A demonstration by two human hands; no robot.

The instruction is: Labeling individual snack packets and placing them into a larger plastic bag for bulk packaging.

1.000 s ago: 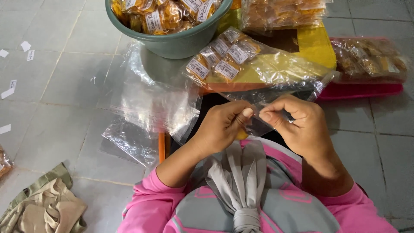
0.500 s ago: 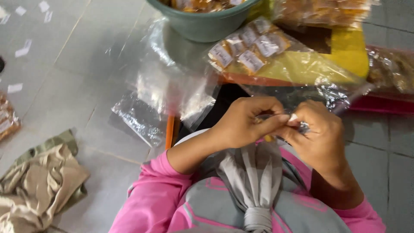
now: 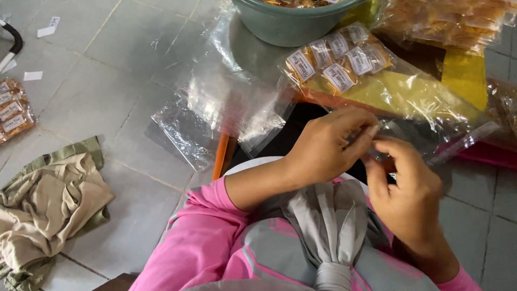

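At the far left, a crumpled beige cloth (image 3: 51, 207) lies on the tiled floor (image 3: 97, 97). Next to the right, a loose pile of empty clear plastic bags (image 3: 226, 108) is spread in front of a green basin (image 3: 291, 24). The left hand (image 3: 323, 151) has its fingers curled, with the thumb and forefinger pressed together on the edge of a small clear bag (image 3: 396, 134). The right hand (image 3: 406, 194) has its fingers partly open and bent, the tips touching the same bag from below. Behind them, a larger clear bag with labelled snack packets (image 3: 336, 56) lies on a yellow sheet (image 3: 466, 73).

Glossy clear plastic bags (image 3: 231, 102), matt tiled floor (image 3: 102, 97)
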